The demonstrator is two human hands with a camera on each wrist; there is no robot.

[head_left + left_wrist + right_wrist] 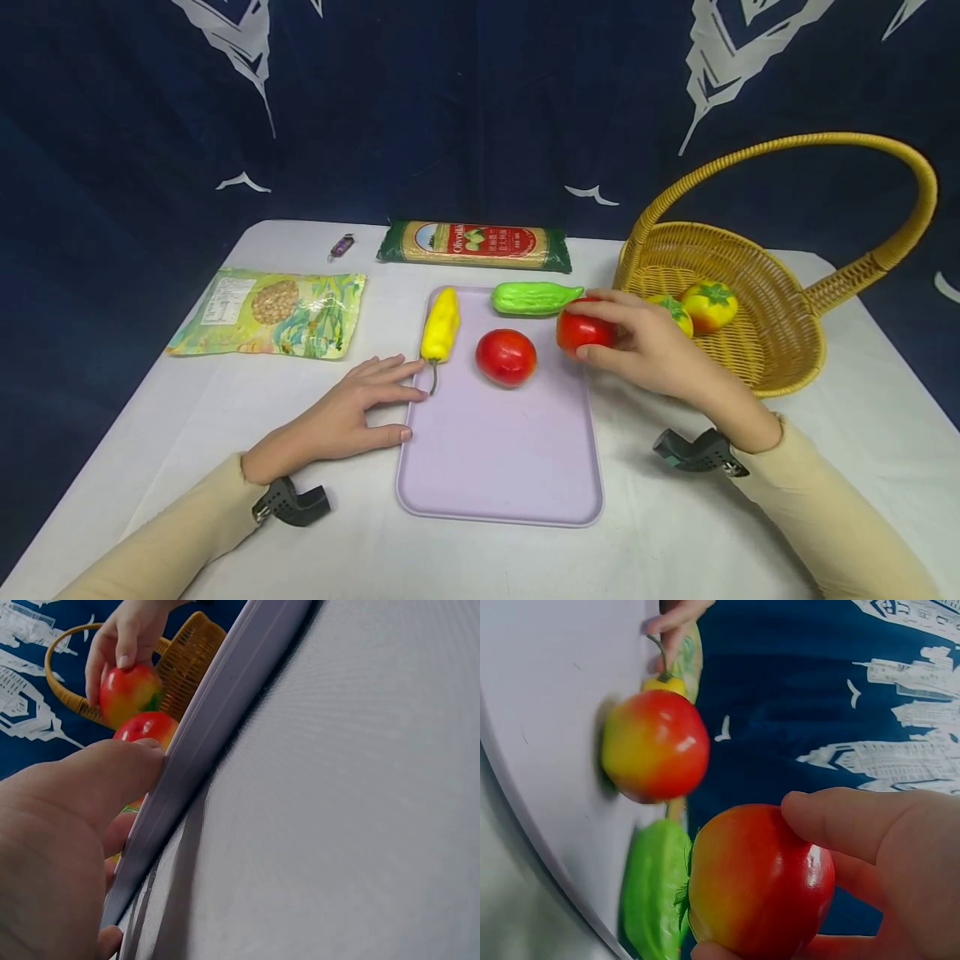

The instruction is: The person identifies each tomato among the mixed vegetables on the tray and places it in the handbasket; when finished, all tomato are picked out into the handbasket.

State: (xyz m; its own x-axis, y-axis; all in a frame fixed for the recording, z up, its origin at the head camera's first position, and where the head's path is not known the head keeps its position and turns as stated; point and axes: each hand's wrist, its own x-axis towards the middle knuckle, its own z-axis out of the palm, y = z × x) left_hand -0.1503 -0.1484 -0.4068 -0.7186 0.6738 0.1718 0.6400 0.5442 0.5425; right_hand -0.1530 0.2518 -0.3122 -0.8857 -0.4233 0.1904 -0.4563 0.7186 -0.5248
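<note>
Above the tray [498, 454], the held tomato [754, 877] points leaf-end down.

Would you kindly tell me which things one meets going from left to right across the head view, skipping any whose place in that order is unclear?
Bag, yellow pepper, loose red fruit, held red fruit, basket.

held tomato [582, 331]: partly behind right hand [654, 343] | right sleeve [832, 508]: cut off
</note>
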